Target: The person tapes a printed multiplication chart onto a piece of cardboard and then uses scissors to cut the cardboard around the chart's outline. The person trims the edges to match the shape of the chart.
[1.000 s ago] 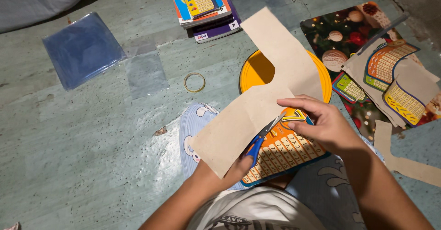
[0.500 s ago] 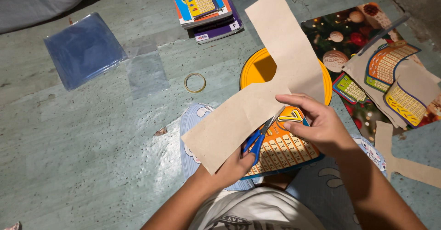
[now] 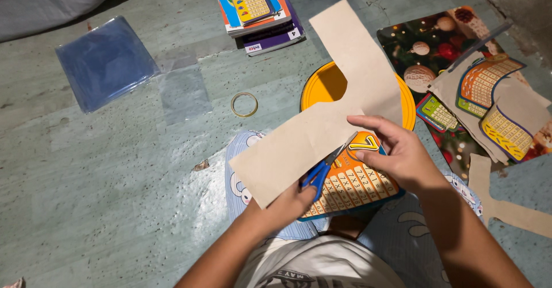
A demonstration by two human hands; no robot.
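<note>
Two hands working over my lap: left hand [image 3: 282, 206] is closing around blue scissors [image 3: 322, 170], blades partly open, biting the card sheet [image 3: 351, 181]; right hand [image 3: 402, 158] is pinching its printed edge. Thin, light, floppy stuff, I'm judging — gripping close to the cut.

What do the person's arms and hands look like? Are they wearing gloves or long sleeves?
No gloves and no long sleeves. The left hand and right hand are bare, and both forearms are bare right down to the picture's bottom edge. No rings, watch or bracelets show. The person wears a light grey shirt with dark print.
</note>
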